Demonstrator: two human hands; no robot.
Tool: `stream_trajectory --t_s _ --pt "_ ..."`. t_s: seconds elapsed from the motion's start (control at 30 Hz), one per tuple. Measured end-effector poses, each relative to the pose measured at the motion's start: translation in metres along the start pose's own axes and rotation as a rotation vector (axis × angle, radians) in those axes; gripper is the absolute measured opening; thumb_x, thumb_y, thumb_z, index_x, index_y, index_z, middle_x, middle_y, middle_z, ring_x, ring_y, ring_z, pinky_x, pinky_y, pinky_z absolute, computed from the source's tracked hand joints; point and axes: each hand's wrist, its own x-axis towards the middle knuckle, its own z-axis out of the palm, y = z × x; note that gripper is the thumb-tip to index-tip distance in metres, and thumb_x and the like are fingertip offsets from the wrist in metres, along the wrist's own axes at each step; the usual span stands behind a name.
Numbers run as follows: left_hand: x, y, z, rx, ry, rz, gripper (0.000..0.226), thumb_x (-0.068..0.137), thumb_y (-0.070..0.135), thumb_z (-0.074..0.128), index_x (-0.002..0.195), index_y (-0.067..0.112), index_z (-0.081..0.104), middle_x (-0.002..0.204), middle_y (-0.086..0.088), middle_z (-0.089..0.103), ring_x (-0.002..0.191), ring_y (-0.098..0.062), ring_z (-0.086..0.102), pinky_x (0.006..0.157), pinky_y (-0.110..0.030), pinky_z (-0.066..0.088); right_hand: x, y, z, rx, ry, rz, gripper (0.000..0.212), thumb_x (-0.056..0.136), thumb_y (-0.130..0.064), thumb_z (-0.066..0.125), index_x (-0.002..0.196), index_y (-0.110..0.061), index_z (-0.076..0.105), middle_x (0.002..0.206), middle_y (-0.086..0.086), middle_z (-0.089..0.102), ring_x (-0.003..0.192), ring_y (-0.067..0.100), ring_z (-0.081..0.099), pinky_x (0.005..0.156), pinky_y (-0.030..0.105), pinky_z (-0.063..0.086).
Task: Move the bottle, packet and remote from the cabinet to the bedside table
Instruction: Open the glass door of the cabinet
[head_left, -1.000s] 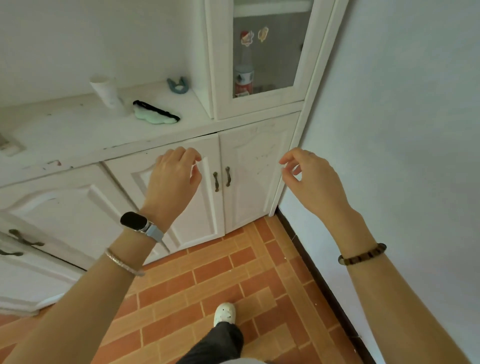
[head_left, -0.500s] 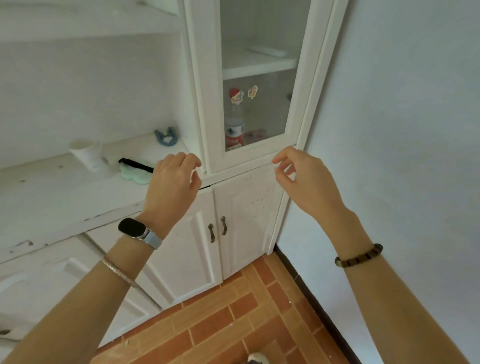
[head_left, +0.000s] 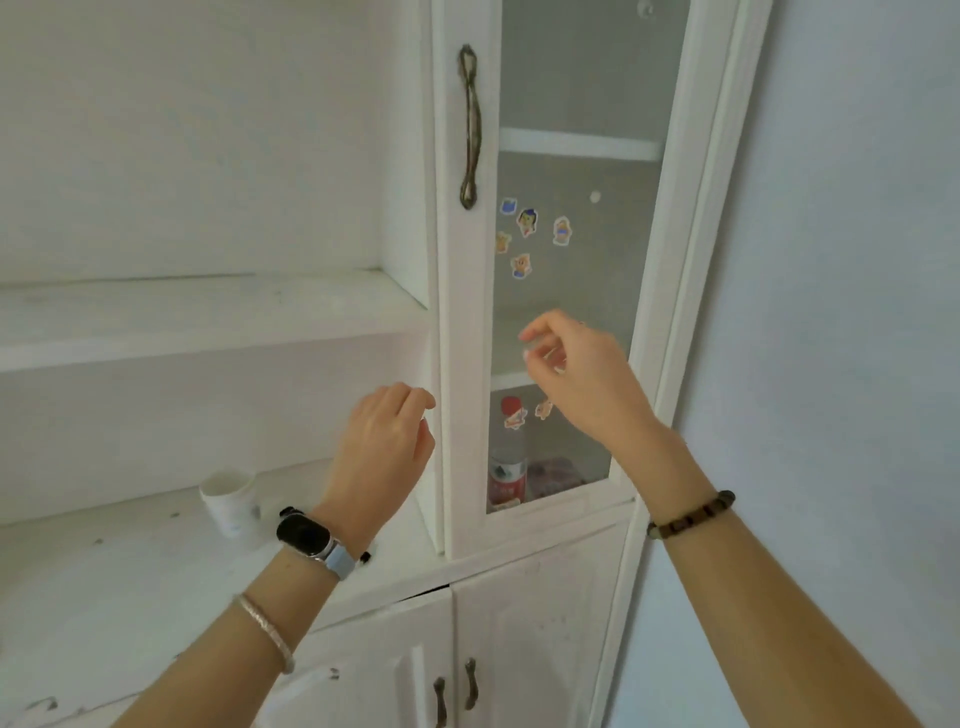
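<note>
A clear bottle (head_left: 506, 462) with a red cap and red label stands on the lowest shelf behind the closed glass door (head_left: 566, 260) of the tall white cabinet. A purplish packet (head_left: 553, 475) lies just right of the bottle. No remote shows. My right hand (head_left: 576, 374) is raised in front of the glass, fingers loosely curled and apart, holding nothing. My left hand (head_left: 384, 447) hovers beside the door's left frame, empty, well below the bronze door handle (head_left: 469, 127).
A white cup (head_left: 231, 501) sits on the white counter (head_left: 104, 582) at the left, with an open shelf (head_left: 208, 322) above it. Stickers dot the glass. Two lower cabinet doors with small handles (head_left: 454, 691) are shut. A pale wall (head_left: 857, 312) borders the right.
My view has tilted upward from the floor to the upper cabinet. Both hands have risen, the right one now in front of the glass door, the left one beside its frame.
</note>
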Motion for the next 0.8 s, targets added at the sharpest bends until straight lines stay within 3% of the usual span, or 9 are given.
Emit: stream_trajectory --t_s 0.1,0.2,0.33,0.5,0.6,0.67,0.8 --pt "0.030 -0.004 -0.003 0.018 0.032 0.024 0.024 0.079 -0.003 0.060 0.101 0.006 0.060 0.094 -0.008 0.060 0.083 -0.026 0.057 0.077 -0.040 0.049 0.039 -0.008 -0.003 0.012 0.045 -0.031 0.013 0.090 -0.021 0.056 0.102 -0.023 0.060 0.088 -0.008 0.065 0.077 0.009 0.061 0.076 0.036 0.054" --pt "0.058 -0.005 -0.006 0.044 0.067 0.044 0.036 0.079 -0.002 0.062 0.114 0.003 0.056 0.115 -0.013 0.057 0.096 -0.029 0.058 0.085 -0.039 0.051 0.077 -0.016 -0.004 0.044 0.114 -0.058 0.016 0.088 -0.018 0.058 0.104 -0.021 0.061 0.086 -0.008 0.064 0.075 0.007 0.063 0.077 0.034 0.056" --pt "0.084 -0.012 -0.004 0.125 0.048 0.049 0.061 0.082 0.010 0.062 0.137 -0.001 0.038 0.142 -0.018 0.041 0.129 -0.029 0.042 0.107 -0.041 0.038 0.118 -0.033 -0.007 0.152 0.185 -0.072 0.028 0.089 -0.017 0.058 0.117 -0.015 0.057 0.094 -0.005 0.062 0.082 0.008 0.062 0.083 0.032 0.054" --pt "0.099 -0.016 0.001 0.213 0.013 0.101 0.066 0.089 0.019 0.052 0.146 0.003 0.023 0.153 -0.012 0.025 0.142 -0.023 0.023 0.116 -0.041 0.022 0.154 -0.056 -0.009 0.242 0.266 -0.099 0.042 0.090 -0.018 0.060 0.129 -0.010 0.049 0.103 0.003 0.061 0.089 0.014 0.062 0.085 0.029 0.053" --pt "0.101 -0.018 0.004 0.284 -0.008 0.149 0.064 0.090 0.024 0.045 0.147 0.004 0.022 0.155 -0.010 0.021 0.143 -0.022 0.018 0.115 -0.045 0.022 0.166 -0.065 -0.009 0.262 0.247 -0.091 0.043 0.091 -0.017 0.060 0.131 -0.007 0.047 0.101 0.002 0.062 0.083 0.011 0.062 0.073 0.015 0.051" --pt "0.101 -0.021 0.008 0.333 -0.032 0.168 0.065 0.091 0.028 0.045 0.147 0.005 0.022 0.156 -0.009 0.019 0.144 -0.022 0.016 0.115 -0.047 0.023 0.171 -0.068 -0.010 0.277 0.240 -0.094 0.035 0.091 -0.013 0.058 0.124 -0.006 0.050 0.086 -0.002 0.061 0.068 0.004 0.058 0.061 0.008 0.047" --pt "0.099 -0.025 0.010 0.376 -0.082 0.161 0.068 0.090 0.031 0.050 0.147 0.005 0.023 0.156 -0.009 0.017 0.144 -0.022 0.015 0.113 -0.050 0.026 0.176 -0.069 -0.009 0.314 0.260 -0.069 0.024 0.089 -0.010 0.059 0.112 -0.008 0.055 0.077 -0.007 0.057 0.067 0.004 0.055 0.059 0.002 0.042"
